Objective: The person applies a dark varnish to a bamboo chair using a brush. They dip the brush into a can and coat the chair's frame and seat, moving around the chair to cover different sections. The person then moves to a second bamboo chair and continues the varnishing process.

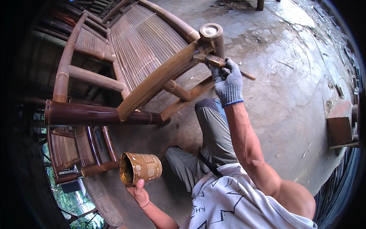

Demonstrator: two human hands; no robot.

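Note:
A grey knit glove with a blue cuff covers my right hand [228, 84], which is closed around the wooden handle of a paintbrush [214, 60]. The bristles point left and meet the bamboo arm of a chair [167, 72], close below its round post top [211, 31]. My bare left hand [139, 194] grips a brown, stained tub [146, 167] from below, thumb on its side. The tub tilts with its mouth to the left; brownish stain coats the inside. The chair's slatted seat and frame slope up to the left, with a darker, glossy bamboo leg [91, 113] nearest me.
Another bamboo chair [66, 147] stands at the lower left. At the right edge is a rusty metal box [339, 126], with long dark poles [335, 179] below it. Bamboo scraps [232, 4] lie at the back on the worn concrete floor [282, 95].

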